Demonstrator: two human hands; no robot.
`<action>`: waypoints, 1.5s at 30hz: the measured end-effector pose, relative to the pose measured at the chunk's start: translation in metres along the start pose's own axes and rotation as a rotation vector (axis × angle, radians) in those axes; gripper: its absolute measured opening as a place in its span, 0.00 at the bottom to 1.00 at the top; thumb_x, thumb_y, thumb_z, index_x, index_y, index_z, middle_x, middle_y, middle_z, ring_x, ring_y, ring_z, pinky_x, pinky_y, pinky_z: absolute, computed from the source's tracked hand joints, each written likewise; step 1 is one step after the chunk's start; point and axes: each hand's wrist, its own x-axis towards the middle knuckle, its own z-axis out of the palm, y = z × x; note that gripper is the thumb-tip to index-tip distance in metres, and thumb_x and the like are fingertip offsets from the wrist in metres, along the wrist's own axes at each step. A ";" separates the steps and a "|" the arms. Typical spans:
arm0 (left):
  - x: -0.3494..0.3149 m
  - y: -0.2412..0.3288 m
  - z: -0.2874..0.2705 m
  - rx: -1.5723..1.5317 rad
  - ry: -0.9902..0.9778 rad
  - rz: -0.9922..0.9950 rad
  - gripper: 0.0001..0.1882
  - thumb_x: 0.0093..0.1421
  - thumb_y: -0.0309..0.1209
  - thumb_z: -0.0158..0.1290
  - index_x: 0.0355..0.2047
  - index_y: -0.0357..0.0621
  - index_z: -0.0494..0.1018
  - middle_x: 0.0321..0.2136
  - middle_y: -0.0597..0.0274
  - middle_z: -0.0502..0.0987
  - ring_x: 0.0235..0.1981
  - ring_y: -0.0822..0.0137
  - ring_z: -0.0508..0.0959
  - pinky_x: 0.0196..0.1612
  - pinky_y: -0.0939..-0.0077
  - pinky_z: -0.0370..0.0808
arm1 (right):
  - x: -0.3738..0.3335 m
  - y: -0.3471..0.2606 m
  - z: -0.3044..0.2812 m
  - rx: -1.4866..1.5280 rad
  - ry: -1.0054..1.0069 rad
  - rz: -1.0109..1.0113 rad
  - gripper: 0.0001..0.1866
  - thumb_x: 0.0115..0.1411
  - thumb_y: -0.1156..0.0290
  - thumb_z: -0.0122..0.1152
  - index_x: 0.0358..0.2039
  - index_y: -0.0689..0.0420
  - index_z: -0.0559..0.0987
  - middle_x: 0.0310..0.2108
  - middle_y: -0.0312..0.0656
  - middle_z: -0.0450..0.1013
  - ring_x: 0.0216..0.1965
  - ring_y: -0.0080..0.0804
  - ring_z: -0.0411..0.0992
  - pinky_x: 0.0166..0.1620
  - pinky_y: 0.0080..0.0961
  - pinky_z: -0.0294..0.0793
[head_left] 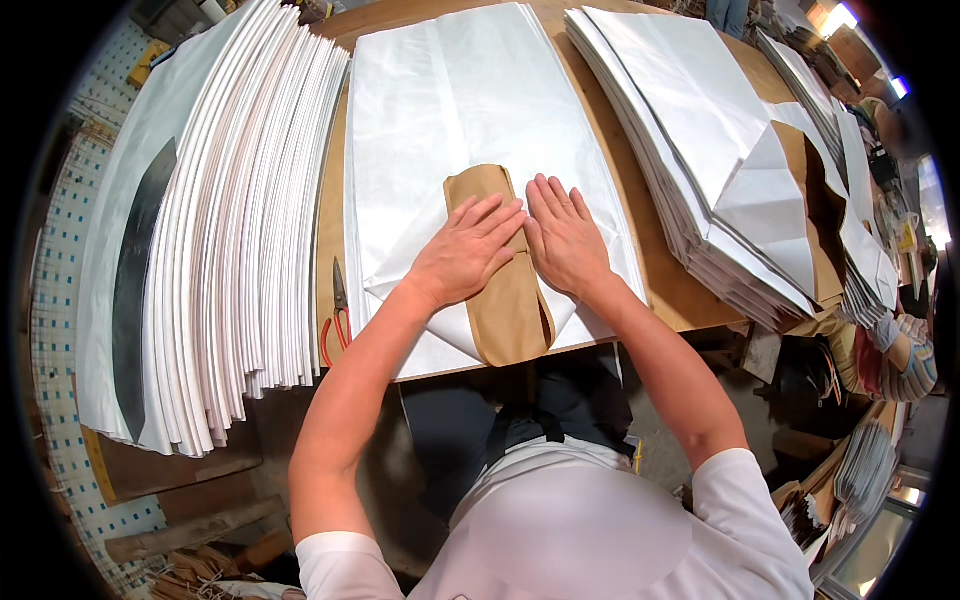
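In front of me lies a large white paper sack (455,90), flat on the wooden table, its near end folded into a diamond shape. Across that fold runs a brown kraft paper strip (505,310), its lower end slightly gaping on the right. My left hand (462,248) lies flat on the strip, fingers stretched toward the upper right. Flat on the white paper just right of the strip is my right hand (568,235), its fingers pointing away from me. Neither hand grips anything. Red-handled scissors (338,315) lie on the table left of the sack.
A tall stack of white sacks (240,200) stands at left, with a dark strip (142,290) along its side. At right is another stack of sacks (690,110); a folded-open sack end shows brown inside (825,205). Another person's gloved hand (908,355) is at the far right.
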 end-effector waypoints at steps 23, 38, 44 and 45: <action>-0.001 -0.001 0.009 0.063 -0.051 -0.022 0.28 0.75 0.45 0.43 0.71 0.50 0.63 0.72 0.61 0.62 0.73 0.54 0.58 0.75 0.52 0.52 | -0.094 -0.032 -0.028 0.028 -0.055 0.060 0.39 0.71 0.54 0.51 0.70 0.73 0.59 0.71 0.64 0.56 0.74 0.59 0.54 0.75 0.52 0.48; -0.001 -0.005 0.014 0.083 -0.046 -0.005 0.28 0.76 0.45 0.41 0.71 0.49 0.63 0.73 0.62 0.61 0.74 0.55 0.56 0.76 0.54 0.51 | -0.102 -0.157 -0.058 0.227 -0.152 -0.401 0.36 0.67 0.50 0.59 0.62 0.70 0.70 0.65 0.59 0.66 0.70 0.52 0.60 0.73 0.47 0.55; -0.002 -0.006 0.014 0.095 -0.072 -0.024 0.28 0.76 0.47 0.39 0.71 0.49 0.63 0.73 0.62 0.61 0.74 0.56 0.56 0.76 0.56 0.50 | -0.058 -0.194 0.010 0.275 -0.116 -0.321 0.36 0.67 0.48 0.56 0.62 0.69 0.71 0.63 0.57 0.68 0.68 0.50 0.61 0.72 0.48 0.54; -0.003 -0.006 0.014 0.082 -0.068 -0.023 0.28 0.76 0.46 0.40 0.71 0.49 0.63 0.73 0.62 0.61 0.74 0.55 0.56 0.76 0.55 0.50 | -0.050 -0.199 0.016 0.261 -0.266 -0.309 0.39 0.68 0.45 0.54 0.63 0.70 0.69 0.64 0.57 0.67 0.71 0.50 0.57 0.74 0.48 0.50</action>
